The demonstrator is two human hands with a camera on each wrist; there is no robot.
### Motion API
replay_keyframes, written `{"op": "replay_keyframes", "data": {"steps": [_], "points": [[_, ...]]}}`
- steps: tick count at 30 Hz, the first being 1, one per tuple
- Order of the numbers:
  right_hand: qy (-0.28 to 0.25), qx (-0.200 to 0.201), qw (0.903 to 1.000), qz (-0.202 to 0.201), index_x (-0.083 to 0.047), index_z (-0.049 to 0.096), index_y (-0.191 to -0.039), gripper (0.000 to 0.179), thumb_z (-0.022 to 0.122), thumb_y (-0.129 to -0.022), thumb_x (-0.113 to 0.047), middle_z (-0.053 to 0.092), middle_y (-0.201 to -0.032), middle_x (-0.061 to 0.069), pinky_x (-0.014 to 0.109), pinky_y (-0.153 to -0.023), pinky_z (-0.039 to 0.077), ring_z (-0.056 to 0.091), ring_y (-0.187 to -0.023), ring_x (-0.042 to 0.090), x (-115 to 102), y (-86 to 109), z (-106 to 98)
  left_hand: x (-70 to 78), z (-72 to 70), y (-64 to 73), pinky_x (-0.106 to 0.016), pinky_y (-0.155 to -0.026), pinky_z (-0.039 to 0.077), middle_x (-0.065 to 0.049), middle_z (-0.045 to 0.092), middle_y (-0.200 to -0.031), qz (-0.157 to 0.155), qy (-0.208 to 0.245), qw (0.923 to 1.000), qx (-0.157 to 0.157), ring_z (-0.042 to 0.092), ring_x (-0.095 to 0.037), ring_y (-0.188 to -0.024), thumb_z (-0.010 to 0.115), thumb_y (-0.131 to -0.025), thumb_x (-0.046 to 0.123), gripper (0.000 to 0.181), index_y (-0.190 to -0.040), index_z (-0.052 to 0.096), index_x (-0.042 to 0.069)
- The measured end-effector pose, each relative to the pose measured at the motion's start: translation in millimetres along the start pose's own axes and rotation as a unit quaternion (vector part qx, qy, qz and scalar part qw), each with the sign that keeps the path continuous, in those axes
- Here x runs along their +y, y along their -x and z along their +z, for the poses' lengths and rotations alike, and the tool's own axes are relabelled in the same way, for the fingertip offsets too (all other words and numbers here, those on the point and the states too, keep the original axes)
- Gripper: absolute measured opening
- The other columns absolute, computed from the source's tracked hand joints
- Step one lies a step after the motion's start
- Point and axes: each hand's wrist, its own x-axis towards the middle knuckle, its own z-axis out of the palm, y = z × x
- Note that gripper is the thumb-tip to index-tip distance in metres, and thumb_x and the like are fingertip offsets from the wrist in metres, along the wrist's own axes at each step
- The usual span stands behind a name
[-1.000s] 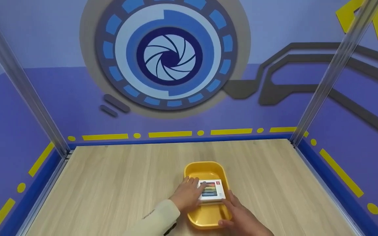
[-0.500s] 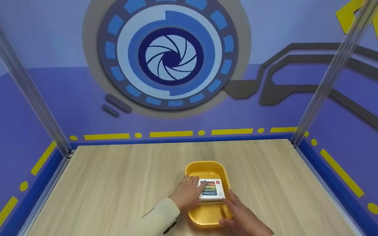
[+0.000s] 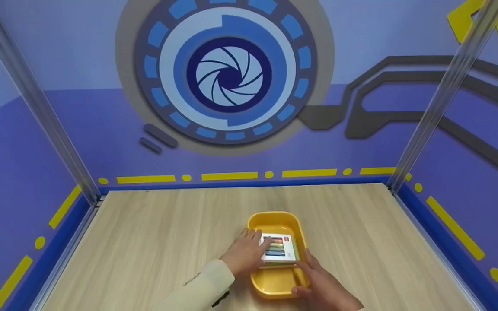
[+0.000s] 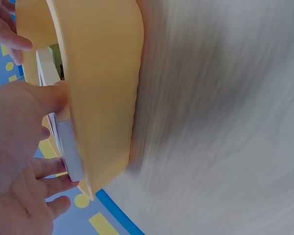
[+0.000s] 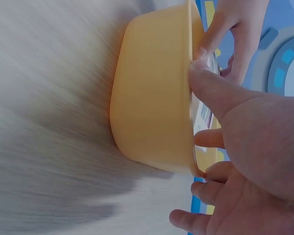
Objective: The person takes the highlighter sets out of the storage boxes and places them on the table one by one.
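A yellow plastic bin (image 3: 275, 285) stands lengthwise on the table near its front edge. Inside it, around the middle, lies a flat white box of crayons (image 3: 291, 250), its window showing several coloured sticks. A green edge (image 4: 55, 55) shows beside the box in the left wrist view. My left hand (image 3: 244, 254) reaches over the left rim and holds the box between thumb and fingers. My right hand (image 3: 326, 283) grips the bin's right rim, thumb near the front corner, index finger reaching inside towards the box.
The wood-grain table (image 3: 167, 233) extends around the bin. Blue and purple panels with yellow marks enclose the back and sides, the back wall (image 3: 227, 160) carrying a round aperture design. Metal posts (image 3: 426, 99) rise at the back corners.
The view has shifted slightly, moving the whole scene a little to the right. Both hands keep their places on the box and the bin.
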Motion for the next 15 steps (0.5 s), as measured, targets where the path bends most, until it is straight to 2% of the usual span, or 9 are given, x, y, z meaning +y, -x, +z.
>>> {"op": "replay_keyframes", "data": {"steps": [3,7,10,15], "points": [[-0.026,0.001,0.9996,0.013,-0.035,0.040,-0.135,0.078,0.069,-0.064,-0.050,-0.002,-0.156,0.002,0.067,-0.102,0.011,0.010,-0.139,0.039,0.2,0.2,0.6,-0.2,0.5,1.5,-0.041,-0.114,0.023,-0.006,0.032,-0.144,-0.002,0.003,1.0000,0.000,0.034,-0.024,-0.131,0.057,-0.085,0.047,0.065,-0.141,0.027,0.036],[0.025,0.005,0.9995,-0.016,-0.028,0.041,-0.136,0.080,0.069,-0.065,-0.053,0.000,-0.155,0.010,0.067,-0.103,0.014,0.013,-0.138,0.041,0.6,-1.1,-0.3,0.1,-0.7,3.5,-0.040,-0.112,0.027,-0.008,0.031,-0.145,0.002,0.000,1.0000,0.004,0.034,-0.025,-0.131,0.056,-0.086,0.046,0.064,-0.142,0.028,0.034],[0.074,0.012,0.9961,-0.045,-0.026,0.044,-0.135,0.076,0.068,-0.068,-0.054,0.000,-0.155,0.014,0.067,-0.103,0.015,0.013,-0.137,0.044,0.9,-2.3,-0.9,-0.6,-2.8,4.9,-0.040,-0.112,0.029,-0.009,0.031,-0.146,0.005,-0.022,0.9997,0.009,0.033,-0.025,-0.132,0.055,-0.087,0.047,0.064,-0.142,0.028,0.031],[0.039,0.009,0.9988,-0.029,-0.028,0.043,-0.136,0.077,0.070,-0.066,-0.051,-0.002,-0.155,0.010,0.068,-0.103,0.010,0.010,-0.138,0.042,-0.1,-2.6,-0.2,-4.1,-8.1,9.2,-0.039,-0.112,0.028,-0.009,0.031,-0.146,0.003,-0.032,0.9994,0.014,0.033,-0.023,-0.131,0.055,-0.087,0.046,0.065,-0.143,0.026,0.029]]}}
